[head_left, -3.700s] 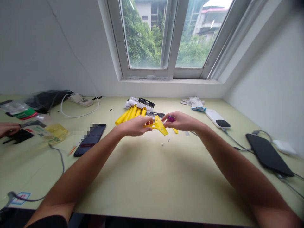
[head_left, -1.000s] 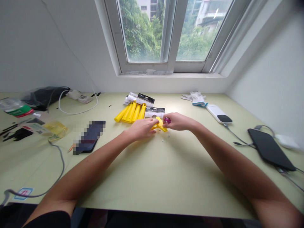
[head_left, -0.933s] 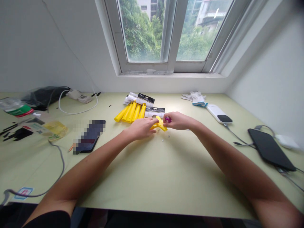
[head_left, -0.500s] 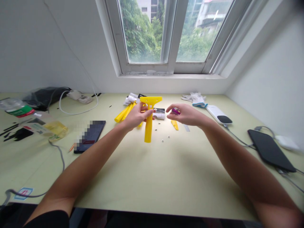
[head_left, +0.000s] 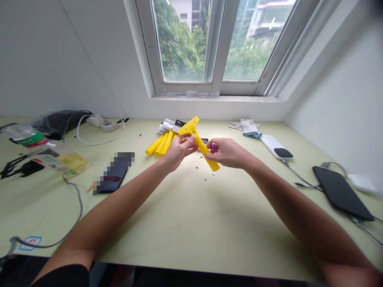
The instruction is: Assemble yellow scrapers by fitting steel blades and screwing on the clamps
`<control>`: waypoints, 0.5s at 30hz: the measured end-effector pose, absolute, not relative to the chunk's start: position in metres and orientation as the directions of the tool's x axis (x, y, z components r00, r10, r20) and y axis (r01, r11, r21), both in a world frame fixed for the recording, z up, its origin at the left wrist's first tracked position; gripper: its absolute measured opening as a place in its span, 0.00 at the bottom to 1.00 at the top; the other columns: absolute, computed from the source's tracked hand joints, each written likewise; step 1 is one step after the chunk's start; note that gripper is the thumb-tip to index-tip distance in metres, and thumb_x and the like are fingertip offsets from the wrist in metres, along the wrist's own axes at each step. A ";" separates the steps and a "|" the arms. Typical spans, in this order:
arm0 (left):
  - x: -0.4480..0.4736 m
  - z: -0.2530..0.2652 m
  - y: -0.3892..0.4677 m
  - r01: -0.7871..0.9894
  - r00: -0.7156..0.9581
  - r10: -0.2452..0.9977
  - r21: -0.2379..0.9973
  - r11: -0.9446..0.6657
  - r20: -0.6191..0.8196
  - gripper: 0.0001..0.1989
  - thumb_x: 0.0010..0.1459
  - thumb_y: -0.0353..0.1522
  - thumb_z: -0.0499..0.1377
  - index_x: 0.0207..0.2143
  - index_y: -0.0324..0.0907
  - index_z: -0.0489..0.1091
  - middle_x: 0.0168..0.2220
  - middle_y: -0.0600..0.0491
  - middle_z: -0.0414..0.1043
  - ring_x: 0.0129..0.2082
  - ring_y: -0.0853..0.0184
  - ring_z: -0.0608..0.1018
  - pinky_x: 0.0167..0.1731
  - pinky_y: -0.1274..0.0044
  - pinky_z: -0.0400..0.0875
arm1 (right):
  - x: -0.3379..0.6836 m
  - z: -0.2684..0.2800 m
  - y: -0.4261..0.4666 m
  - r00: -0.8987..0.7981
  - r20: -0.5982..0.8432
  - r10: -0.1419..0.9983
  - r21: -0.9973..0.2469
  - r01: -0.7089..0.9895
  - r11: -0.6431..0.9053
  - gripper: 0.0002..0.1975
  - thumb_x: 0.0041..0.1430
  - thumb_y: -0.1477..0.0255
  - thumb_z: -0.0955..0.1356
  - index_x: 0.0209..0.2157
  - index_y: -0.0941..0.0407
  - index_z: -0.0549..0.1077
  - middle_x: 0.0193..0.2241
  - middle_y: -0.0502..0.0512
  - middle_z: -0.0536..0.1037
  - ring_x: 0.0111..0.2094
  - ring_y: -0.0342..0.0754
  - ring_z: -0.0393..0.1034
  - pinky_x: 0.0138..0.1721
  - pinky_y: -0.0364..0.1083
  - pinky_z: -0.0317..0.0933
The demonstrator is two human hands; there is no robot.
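Note:
A yellow T-shaped scraper handle (head_left: pixel 202 148) is pinched near its head by my left hand (head_left: pixel 177 153). It is held tilted above the table, its head up to the left and its lower end down to the right. My right hand (head_left: pixel 230 152) is closed around a small purple object (head_left: pixel 214 148), mostly hidden by the fingers, whose kind I cannot make out. Those fingers are right beside the handle's lower part; whether they touch it I cannot tell. Below lie small metal nuts (head_left: pixel 205 179) and screws (head_left: pixel 197 167).
Several more yellow handles (head_left: pixel 161 145) lie behind my left hand, near silvery packets (head_left: pixel 167 125). White gloves (head_left: pixel 248 126), a white device (head_left: pixel 275 146) and a black phone (head_left: pixel 341 191) are to the right. To the left are a dark tablet (head_left: pixel 112 181), cables and a bottle (head_left: pixel 28 137).
The scraper handle has turned from upright to tilted, its lower end swinging right. My right hand has come left and slightly down to it. The flat yellow piece and grey blade are now hidden.

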State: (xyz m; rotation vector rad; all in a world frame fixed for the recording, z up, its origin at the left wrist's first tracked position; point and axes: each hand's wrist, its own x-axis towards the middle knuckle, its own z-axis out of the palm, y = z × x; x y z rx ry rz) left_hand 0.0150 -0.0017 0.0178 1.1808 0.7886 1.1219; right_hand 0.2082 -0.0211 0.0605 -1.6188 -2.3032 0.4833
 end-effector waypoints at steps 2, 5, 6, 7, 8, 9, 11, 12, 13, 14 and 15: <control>0.006 0.017 0.005 0.007 0.342 0.934 0.994 -0.108 0.099 0.14 0.59 0.36 0.58 0.44 0.38 0.66 0.38 0.47 0.73 0.40 0.63 0.78 0.46 0.66 0.72 | 0.224 0.063 -0.010 -0.271 0.014 0.962 -0.359 0.897 0.258 0.11 0.51 0.64 0.66 0.33 0.55 0.74 0.27 0.52 0.77 0.28 0.46 0.69 0.26 0.42 0.54; -0.011 0.016 0.017 0.477 0.339 0.908 0.787 -0.392 0.247 0.11 0.59 0.36 0.56 0.40 0.39 0.71 0.40 0.46 0.74 0.42 0.61 0.76 0.47 0.66 0.70 | 0.254 0.067 0.008 -0.154 -0.072 0.985 -0.256 0.958 0.131 0.11 0.51 0.63 0.66 0.30 0.56 0.75 0.26 0.54 0.76 0.27 0.48 0.68 0.25 0.44 0.54; -0.017 0.015 0.020 0.592 0.343 0.887 0.662 -0.459 0.308 0.11 0.60 0.36 0.55 0.40 0.39 0.72 0.41 0.46 0.74 0.43 0.60 0.75 0.49 0.66 0.69 | 0.264 0.069 0.013 -0.106 -0.108 0.988 -0.236 0.969 0.079 0.12 0.51 0.62 0.66 0.29 0.56 0.74 0.25 0.54 0.76 0.27 0.48 0.68 0.24 0.44 0.53; -0.022 0.014 0.024 0.684 0.352 0.866 0.535 -0.497 0.355 0.12 0.60 0.37 0.53 0.40 0.40 0.72 0.43 0.46 0.73 0.45 0.59 0.74 0.50 0.65 0.67 | 0.275 0.070 0.018 -0.056 -0.133 0.990 -0.231 0.973 0.025 0.12 0.50 0.62 0.67 0.29 0.56 0.74 0.25 0.54 0.76 0.27 0.48 0.69 0.24 0.44 0.54; -0.026 0.013 0.026 0.754 0.363 0.850 0.417 -0.509 0.382 0.14 0.61 0.37 0.52 0.42 0.40 0.72 0.45 0.45 0.72 0.48 0.57 0.72 0.53 0.63 0.64 | 0.285 0.071 0.022 -0.008 -0.147 0.989 -0.233 0.972 -0.026 0.12 0.49 0.61 0.67 0.29 0.56 0.74 0.25 0.54 0.75 0.26 0.49 0.69 0.23 0.44 0.54; -0.030 0.011 0.028 0.806 0.376 0.842 0.312 -0.503 0.388 0.15 0.61 0.39 0.52 0.45 0.41 0.72 0.47 0.45 0.71 0.52 0.56 0.69 0.55 0.60 0.61 | 0.296 0.072 0.025 0.035 -0.153 0.988 -0.240 0.968 -0.072 0.13 0.49 0.61 0.67 0.30 0.56 0.74 0.25 0.55 0.75 0.26 0.49 0.69 0.23 0.44 0.54; -0.034 0.005 0.029 0.867 0.394 0.854 0.171 -0.468 0.341 0.20 0.61 0.43 0.52 0.52 0.45 0.69 0.54 0.44 0.66 0.58 0.51 0.63 0.58 0.53 0.53 | 0.316 0.072 0.030 0.096 -0.161 0.982 -0.262 0.956 -0.136 0.14 0.49 0.60 0.67 0.31 0.57 0.74 0.27 0.56 0.76 0.26 0.49 0.69 0.23 0.45 0.55; -0.034 0.002 0.029 0.881 0.401 0.868 0.137 -0.453 0.292 0.23 0.60 0.46 0.52 0.55 0.48 0.66 0.57 0.44 0.63 0.61 0.49 0.59 0.58 0.50 0.49 | 0.325 0.071 0.032 0.112 -0.172 0.979 -0.265 0.951 -0.156 0.14 0.50 0.60 0.68 0.31 0.57 0.73 0.28 0.57 0.76 0.26 0.49 0.69 0.23 0.45 0.56; -0.035 -0.002 0.029 0.887 0.411 0.882 0.122 -0.445 0.231 0.26 0.60 0.48 0.51 0.58 0.51 0.63 0.61 0.45 0.59 0.63 0.47 0.55 0.58 0.46 0.46 | 0.335 0.069 0.034 0.121 -0.186 0.975 -0.262 0.950 -0.168 0.14 0.50 0.60 0.68 0.31 0.57 0.73 0.29 0.57 0.76 0.27 0.49 0.70 0.23 0.45 0.56; -0.035 -0.005 0.029 0.889 0.422 0.891 0.117 -0.443 0.167 0.28 0.60 0.50 0.49 0.60 0.55 0.59 0.64 0.45 0.54 0.65 0.45 0.51 0.56 0.44 0.44 | 0.344 0.066 0.036 0.125 -0.202 0.971 -0.251 0.952 -0.174 0.14 0.49 0.60 0.68 0.32 0.56 0.73 0.29 0.57 0.76 0.27 0.49 0.69 0.23 0.45 0.56; -0.035 -0.008 0.029 0.889 0.431 0.896 0.117 -0.442 0.110 0.28 0.60 0.51 0.48 0.62 0.57 0.57 0.66 0.46 0.50 0.66 0.44 0.47 0.55 0.41 0.42 | 0.352 0.063 0.038 0.123 -0.228 0.966 -0.235 0.956 -0.177 0.14 0.48 0.60 0.69 0.32 0.56 0.72 0.30 0.57 0.76 0.26 0.49 0.69 0.22 0.45 0.56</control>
